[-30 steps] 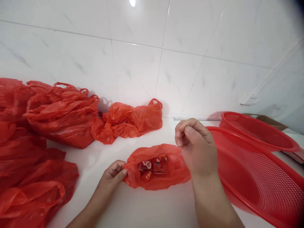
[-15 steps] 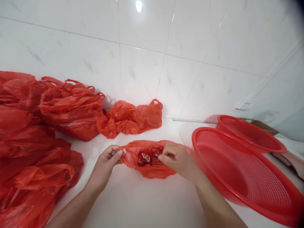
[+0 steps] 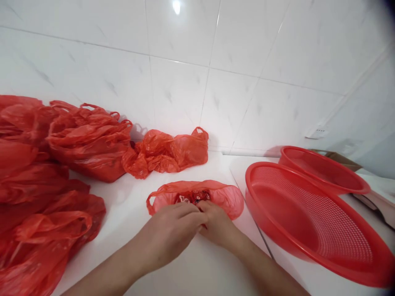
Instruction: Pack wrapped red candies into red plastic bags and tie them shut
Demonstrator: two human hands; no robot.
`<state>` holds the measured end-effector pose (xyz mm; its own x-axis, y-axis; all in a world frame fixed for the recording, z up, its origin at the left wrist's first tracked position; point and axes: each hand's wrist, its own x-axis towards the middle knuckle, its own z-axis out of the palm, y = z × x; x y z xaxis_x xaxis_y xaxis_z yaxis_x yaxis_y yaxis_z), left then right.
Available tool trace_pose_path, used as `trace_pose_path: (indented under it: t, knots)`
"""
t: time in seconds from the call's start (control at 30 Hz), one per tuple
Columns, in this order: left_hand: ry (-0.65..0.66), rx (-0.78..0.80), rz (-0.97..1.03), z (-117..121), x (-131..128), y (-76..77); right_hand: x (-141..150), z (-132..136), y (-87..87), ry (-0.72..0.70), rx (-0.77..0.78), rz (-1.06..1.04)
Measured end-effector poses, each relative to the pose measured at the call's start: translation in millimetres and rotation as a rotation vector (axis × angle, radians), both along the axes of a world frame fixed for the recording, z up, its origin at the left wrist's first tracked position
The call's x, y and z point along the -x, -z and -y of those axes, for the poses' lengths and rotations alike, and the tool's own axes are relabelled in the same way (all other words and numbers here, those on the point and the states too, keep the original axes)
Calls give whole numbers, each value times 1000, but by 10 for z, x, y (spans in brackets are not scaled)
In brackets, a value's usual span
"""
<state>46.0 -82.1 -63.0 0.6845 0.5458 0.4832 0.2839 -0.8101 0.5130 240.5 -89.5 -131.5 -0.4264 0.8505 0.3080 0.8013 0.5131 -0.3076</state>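
Observation:
A red plastic bag (image 3: 226,199) lies on the white table with its mouth open toward me. Inside it are small dark red printed packets (image 3: 201,196), partly covered by my fingers. At the bag's near rim my left hand (image 3: 173,232) is closed, its fingertips touching those of my right hand. My right hand (image 3: 217,224) has its fingers curled over the same near edge. A bit of red plastic shows between the two hands; most of the grip is hidden. The bag's left handle loop (image 3: 150,203) stands free.
Filled red bags (image 3: 89,139) are heaped at the left, and a crumpled red bag (image 3: 166,150) lies against the tiled wall. At the right stands a large red mesh basket (image 3: 308,222), with a second red basket (image 3: 327,170) behind it. A seam runs beside the large basket.
My left hand has let go of the bag's left handle and moved right to the near rim. My right hand has drawn back from over the packets to meet it. The view shifted slightly.

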Motion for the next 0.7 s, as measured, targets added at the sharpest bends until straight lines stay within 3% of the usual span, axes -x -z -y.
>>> trace_pose_path:
  t: [0.03,0.1,0.23,0.33,0.47,0.57,0.7]
  knots:
    - [36,28,-98,-61,-65,42,-10,2,-9,-20,-12,-26]
    - [-100,32,-193,-250,-138,162,-63,7,-55,-16,-35,-95]
    - [-349,-80,-316,-632,-50,360,-321,-5,-158,221,-107,-293]
    - [-384,-151,-420,-754,98,381,-586,-54,-144,412,-138,-379]
    - [-369,-139,-407,-770,208,337,-803,-129,-61,571,-167,-389]
    - [-298,-92,-337,-716,195,311,-749,-122,-59,542,-307,-332]
    - [-161,-76,-294,-577,101,316,-459,-59,-88,310,-443,-231]
